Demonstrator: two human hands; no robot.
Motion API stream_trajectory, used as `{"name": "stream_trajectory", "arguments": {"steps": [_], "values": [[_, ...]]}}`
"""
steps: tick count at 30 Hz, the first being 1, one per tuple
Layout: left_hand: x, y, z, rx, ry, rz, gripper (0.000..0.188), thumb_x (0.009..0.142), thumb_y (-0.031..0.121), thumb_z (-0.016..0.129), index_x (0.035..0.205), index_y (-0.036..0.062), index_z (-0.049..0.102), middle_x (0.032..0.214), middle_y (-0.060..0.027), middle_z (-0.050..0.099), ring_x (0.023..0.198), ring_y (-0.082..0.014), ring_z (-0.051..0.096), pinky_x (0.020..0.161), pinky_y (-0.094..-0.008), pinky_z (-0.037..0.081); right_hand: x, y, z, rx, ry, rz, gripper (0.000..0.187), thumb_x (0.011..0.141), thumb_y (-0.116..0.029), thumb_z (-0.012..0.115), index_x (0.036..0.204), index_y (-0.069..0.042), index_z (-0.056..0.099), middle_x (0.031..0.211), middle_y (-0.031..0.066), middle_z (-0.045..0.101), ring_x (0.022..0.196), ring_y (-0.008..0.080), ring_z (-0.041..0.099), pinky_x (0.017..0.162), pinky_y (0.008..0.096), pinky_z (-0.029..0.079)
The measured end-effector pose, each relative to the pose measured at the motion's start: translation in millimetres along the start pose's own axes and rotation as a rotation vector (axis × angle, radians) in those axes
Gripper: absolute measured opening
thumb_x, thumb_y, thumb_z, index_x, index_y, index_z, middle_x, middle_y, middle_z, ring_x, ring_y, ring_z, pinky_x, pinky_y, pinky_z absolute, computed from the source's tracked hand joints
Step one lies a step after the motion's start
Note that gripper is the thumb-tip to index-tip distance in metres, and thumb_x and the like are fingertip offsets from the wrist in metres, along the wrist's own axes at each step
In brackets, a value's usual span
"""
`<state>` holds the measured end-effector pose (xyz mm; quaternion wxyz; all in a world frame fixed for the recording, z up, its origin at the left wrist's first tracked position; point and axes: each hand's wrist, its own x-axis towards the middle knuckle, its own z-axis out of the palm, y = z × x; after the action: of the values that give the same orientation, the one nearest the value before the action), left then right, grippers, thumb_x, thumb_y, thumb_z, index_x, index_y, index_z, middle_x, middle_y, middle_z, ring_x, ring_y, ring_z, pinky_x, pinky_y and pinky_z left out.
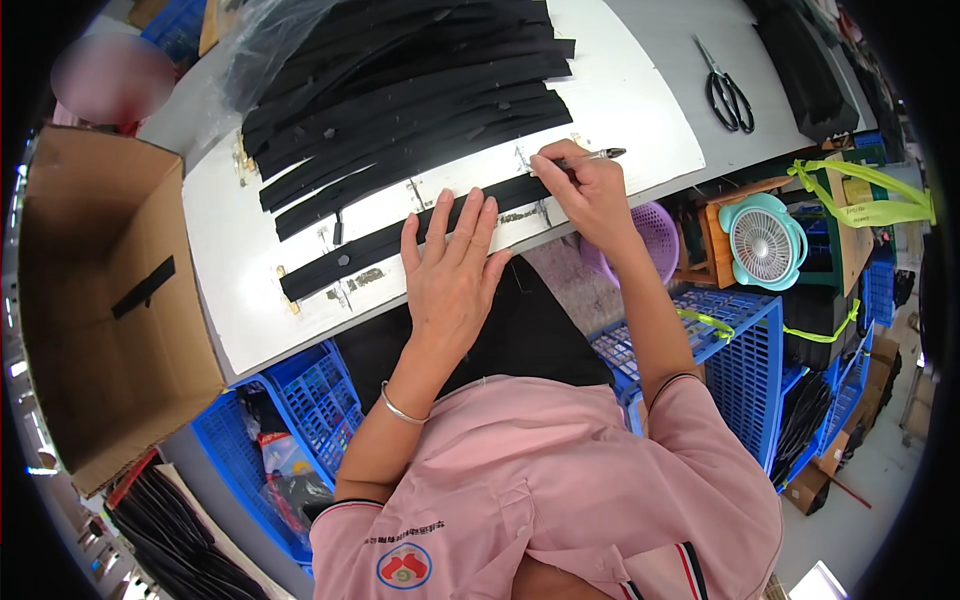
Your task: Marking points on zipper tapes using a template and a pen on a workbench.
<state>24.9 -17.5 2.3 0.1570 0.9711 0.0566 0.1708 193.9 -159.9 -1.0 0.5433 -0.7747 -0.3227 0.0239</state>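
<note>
A long black fabric strip (370,248) lies across the near part of a white board (240,335). My left hand (450,260) rests flat on this strip with its fingers stretched out. At the strip's right end, my right hand (588,195) grips a dark pen (607,154), whose top sticks out to the right; the fingers hide its tip. Marks and small tape pieces show on the board around the strip. Farther back, many more black strips (420,90) lie in overlapping rows. A short black piece (338,227) sits just beyond the strip, left of my left hand.
An open cardboard box (110,370) stands at the left. Black-handled scissors (730,100) lie on the grey table at the far right. Below the table's edge are a purple basket (655,240), a turquoise fan (765,243) and blue crates (735,390). Clear plastic (262,50) lies at the back left.
</note>
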Motion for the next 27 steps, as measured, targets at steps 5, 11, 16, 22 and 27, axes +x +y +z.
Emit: {"name": "stream_trajectory", "arguments": {"steps": [5, 11, 16, 22, 27], "values": [[-1, 1, -1, -0.003, -0.003, -0.025, 0.056, 0.097, 0.03, 0.071, 0.15, 0.0132, 0.059, 0.155, -0.0037, 0.057, 0.148, -0.0285, 0.045, 0.122, -0.0515, 0.026, 3, -5, 2, -0.076, -0.005, -0.054, 0.022, 0.098, -0.015, 0.071, 0.09, 0.005, 0.072, 0.086, 0.006, 0.075, 0.056, 0.016, 0.057, 0.055, 0.0296, 0.045], [-2, 0, 0, -0.02, 0.011, -0.026, 0.056, 0.097, 0.029, 0.072, 0.149, 0.0134, 0.059, 0.154, -0.0037, 0.058, 0.147, -0.0284, 0.046, 0.122, -0.0507, 0.027, 3, 2, 4, -0.146, -0.023, -0.09, 0.022, 0.098, -0.017, 0.071, 0.091, 0.004, 0.073, 0.089, 0.0067, 0.076, 0.059, 0.0177, 0.063, 0.056, 0.0292, 0.046], [-3, 0, 1, -0.018, 0.013, -0.03, 0.055, 0.098, 0.028, 0.071, 0.149, 0.0139, 0.059, 0.154, -0.0035, 0.058, 0.147, -0.0284, 0.046, 0.121, -0.0506, 0.027, 0, -3, 6, -0.069, 0.033, -0.044, 0.021, 0.096, -0.015, 0.072, 0.086, 0.004, 0.073, 0.086, 0.0063, 0.076, 0.06, 0.0176, 0.064, 0.056, 0.0289, 0.047], [-1, 0, 3, -0.008, 0.047, -0.003, 0.054, 0.095, 0.03, 0.074, 0.143, 0.0096, 0.063, 0.152, -0.0032, 0.059, 0.145, -0.0287, 0.047, 0.12, -0.0545, 0.03, -1, 8, -5, -0.046, -0.089, -0.097, 0.022, 0.093, -0.013, 0.074, 0.078, 0.003, 0.071, 0.076, 0.0068, 0.073, 0.058, 0.0177, 0.058, 0.055, 0.0324, 0.044], [-2, 0, 1, -0.028, 0.033, -0.032, 0.055, 0.096, 0.029, 0.073, 0.148, 0.014, 0.061, 0.153, -0.003, 0.059, 0.146, -0.0284, 0.048, 0.12, -0.0501, 0.029, -2, 8, -1, -0.053, -0.074, -0.118, 0.025, 0.091, -0.014, 0.076, 0.074, 0.002, 0.069, 0.073, 0.0066, 0.071, 0.057, 0.0188, 0.056, 0.055, 0.0342, 0.043]]}}
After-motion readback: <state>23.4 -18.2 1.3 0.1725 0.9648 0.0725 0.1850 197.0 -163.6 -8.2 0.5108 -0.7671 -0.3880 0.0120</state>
